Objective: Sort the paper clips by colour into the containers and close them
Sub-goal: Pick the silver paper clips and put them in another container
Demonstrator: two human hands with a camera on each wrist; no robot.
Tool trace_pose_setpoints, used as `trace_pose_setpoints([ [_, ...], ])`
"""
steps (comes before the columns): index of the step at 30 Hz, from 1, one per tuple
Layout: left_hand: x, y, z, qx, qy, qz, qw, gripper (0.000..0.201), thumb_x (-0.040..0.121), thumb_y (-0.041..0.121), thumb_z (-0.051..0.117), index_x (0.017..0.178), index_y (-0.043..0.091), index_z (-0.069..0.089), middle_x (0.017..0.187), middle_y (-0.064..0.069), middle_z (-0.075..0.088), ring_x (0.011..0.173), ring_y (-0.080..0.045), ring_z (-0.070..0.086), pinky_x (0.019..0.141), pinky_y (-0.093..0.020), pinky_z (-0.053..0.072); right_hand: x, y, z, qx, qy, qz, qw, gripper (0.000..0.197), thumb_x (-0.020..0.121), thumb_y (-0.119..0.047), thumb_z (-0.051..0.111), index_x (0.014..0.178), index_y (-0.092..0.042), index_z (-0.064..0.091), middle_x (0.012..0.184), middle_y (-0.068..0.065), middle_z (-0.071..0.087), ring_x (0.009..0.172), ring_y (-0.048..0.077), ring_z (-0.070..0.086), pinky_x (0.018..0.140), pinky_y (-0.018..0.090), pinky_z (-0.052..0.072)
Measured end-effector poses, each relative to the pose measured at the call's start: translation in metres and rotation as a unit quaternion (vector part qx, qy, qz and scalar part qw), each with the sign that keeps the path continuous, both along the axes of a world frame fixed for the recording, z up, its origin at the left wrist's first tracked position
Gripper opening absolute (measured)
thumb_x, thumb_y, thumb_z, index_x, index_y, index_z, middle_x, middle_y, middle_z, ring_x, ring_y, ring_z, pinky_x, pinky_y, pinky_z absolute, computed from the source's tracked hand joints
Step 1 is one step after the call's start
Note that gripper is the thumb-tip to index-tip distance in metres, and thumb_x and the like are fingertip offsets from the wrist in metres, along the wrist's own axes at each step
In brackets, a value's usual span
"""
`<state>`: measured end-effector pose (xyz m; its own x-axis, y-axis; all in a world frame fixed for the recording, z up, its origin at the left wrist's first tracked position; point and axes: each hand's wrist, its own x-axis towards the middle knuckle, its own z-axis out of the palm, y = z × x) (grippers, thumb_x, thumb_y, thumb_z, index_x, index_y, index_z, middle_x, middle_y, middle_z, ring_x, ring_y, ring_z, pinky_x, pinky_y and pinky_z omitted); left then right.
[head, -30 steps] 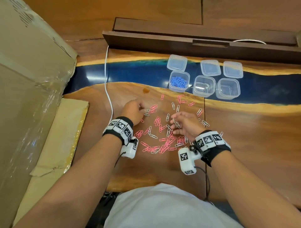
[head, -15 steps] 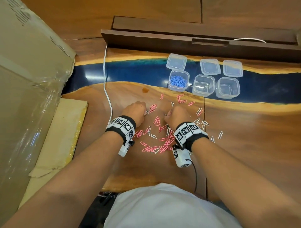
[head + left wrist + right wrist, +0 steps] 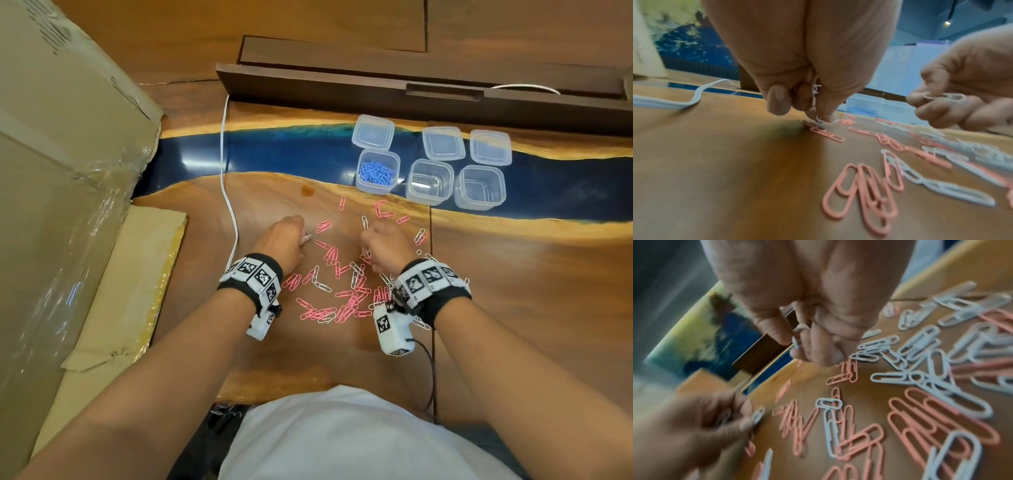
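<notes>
Pink paper clips (image 3: 346, 305) and white paper clips (image 3: 322, 286) lie scattered on the wooden table (image 3: 513, 291). My left hand (image 3: 286, 240) has its fingers curled round white clips (image 3: 815, 94), fingertips down at the table. My right hand (image 3: 383, 246) pinches white clips (image 3: 794, 341) in curled fingers above the pile. At the back stand three clear containers: one (image 3: 377, 170) holds blue clips, the middle one (image 3: 429, 181) and the right one (image 3: 479, 186) look empty. Their three lids (image 3: 373, 132) lie behind them.
A white cable (image 3: 226, 178) runs down the table left of my left hand. A large cardboard box (image 3: 61, 154) wrapped in plastic stands at the left. A dark wooden ledge (image 3: 376, 92) borders the table's far side.
My right hand has drawn in from a spread reach over the pile to curled fingers nearer the left hand. The left hand has stayed at the pile's left edge.
</notes>
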<state>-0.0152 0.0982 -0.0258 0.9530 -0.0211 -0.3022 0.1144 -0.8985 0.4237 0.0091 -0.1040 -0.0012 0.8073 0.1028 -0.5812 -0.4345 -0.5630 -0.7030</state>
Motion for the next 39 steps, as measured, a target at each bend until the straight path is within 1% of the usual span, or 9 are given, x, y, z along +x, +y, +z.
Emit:
trace_pose_setpoints([
  [5, -0.003, 0.003, 0.005, -0.201, 0.04, 0.123, 0.971, 0.024, 0.096, 0.004, 0.046, 0.113, 0.009, 0.061, 0.102, -0.006, 0.066, 0.085, -0.018, 0.058, 0.074, -0.024, 0.047, -0.001, -0.027, -0.007, 0.27, 0.102, -0.213, 0.933, 0.025, 0.067, 0.007, 0.034, 0.075, -0.017, 0.038, 0.054, 0.005, 0.035, 0.037, 0.013, 0.024, 0.035, 0.017, 0.022],
  [9, -0.001, -0.013, 0.02, -0.409, 0.152, 0.252, 0.864, 0.025, 0.091, 0.003, 0.042, 0.075, 0.011, 0.059, 0.064, 0.001, 0.049, 0.053, -0.012, 0.037, 0.047, -0.023, 0.028, 0.0, -0.039, -0.006, 0.323, 0.08, -0.232, 0.914, 0.02, 0.068, 0.001, 0.026, 0.067, -0.017, 0.034, 0.049, 0.002, 0.023, 0.038, 0.01, 0.018, 0.039, 0.016, 0.02],
  [14, 0.012, -0.041, 0.027, -0.492, 0.217, 0.258, 0.803, 0.023, 0.084, 0.005, 0.032, 0.071, 0.009, 0.051, 0.063, -0.006, 0.049, 0.05, -0.016, 0.039, 0.046, -0.025, 0.028, 0.008, -0.04, -0.008, 0.225, 0.039, -0.191, 0.955, 0.035, 0.074, 0.004, 0.033, 0.095, -0.001, 0.06, 0.054, 0.008, 0.044, 0.039, 0.017, 0.035, 0.038, 0.023, 0.032],
  [16, 0.023, -0.053, 0.03, -0.5, 0.24, 0.252, 0.793, 0.02, 0.084, 0.013, 0.037, 0.072, 0.01, 0.053, 0.063, -0.004, 0.048, 0.05, -0.014, 0.037, 0.047, -0.025, 0.028, 0.012, -0.035, -0.011, 0.12, 0.014, -0.159, 0.98, 0.018, 0.081, -0.006, 0.049, 0.084, -0.006, 0.067, 0.061, 0.007, 0.054, 0.046, 0.016, 0.043, 0.042, 0.025, 0.037],
  [19, 0.042, -0.069, 0.027, -0.41, 0.234, 0.234, 0.85, 0.027, 0.08, 0.039, 0.06, 0.081, 0.012, 0.063, 0.071, 0.0, 0.053, 0.056, -0.013, 0.044, 0.051, -0.025, 0.034, 0.021, -0.021, -0.022, -0.106, -0.093, -0.067, 0.988, 0.023, 0.082, -0.023, 0.065, 0.071, -0.003, 0.068, 0.064, 0.018, 0.062, 0.057, 0.019, 0.051, 0.059, 0.03, 0.045],
  [24, 0.061, -0.089, 0.009, -0.132, 0.046, 0.074, 0.987, 0.007, 0.082, 0.018, 0.069, 0.083, 0.019, 0.062, 0.086, 0.002, 0.066, 0.08, -0.018, 0.06, 0.073, -0.028, 0.048, 0.039, -0.009, -0.03, -0.237, -0.109, 0.002, 0.965, 0.018, 0.084, -0.014, 0.061, 0.066, -0.011, 0.057, 0.066, 0.009, 0.058, 0.069, 0.029, 0.059, 0.059, 0.029, 0.041],
  [34, 0.072, -0.088, 0.008, 0.024, 0.036, -0.164, 0.986, 0.008, 0.086, 0.012, 0.058, 0.08, 0.017, 0.06, 0.085, -0.002, 0.065, 0.083, -0.025, 0.062, 0.078, -0.039, 0.053, 0.044, -0.019, -0.01, -0.206, -0.104, 0.143, 0.962, 0.031, 0.092, -0.025, 0.053, 0.063, -0.013, 0.047, 0.062, 0.002, 0.047, 0.059, 0.019, 0.046, 0.06, 0.034, 0.041],
  [37, 0.074, -0.09, 0.011, 0.048, 0.06, -0.171, 0.982, 0.008, 0.089, 0.011, 0.055, 0.086, 0.015, 0.061, 0.093, -0.006, 0.065, 0.088, -0.026, 0.062, 0.082, -0.037, 0.052, 0.04, -0.04, 0.003, -0.036, -0.025, -0.013, 0.999, 0.02, 0.093, -0.016, 0.042, 0.079, -0.008, 0.054, 0.064, -0.001, 0.045, 0.053, 0.012, 0.038, 0.048, 0.027, 0.032],
  [39, 0.074, -0.09, 0.013, 0.056, 0.076, -0.167, 0.981, 0.01, 0.09, 0.015, 0.052, 0.085, 0.013, 0.061, 0.088, -0.007, 0.063, 0.084, -0.025, 0.06, 0.075, -0.033, 0.05, 0.03, -0.061, 0.005, 0.161, 0.083, -0.17, 0.969, 0.012, 0.083, -0.003, 0.038, 0.079, -0.01, 0.047, 0.065, 0.002, 0.044, 0.047, 0.013, 0.033, 0.036, 0.022, 0.026],
])
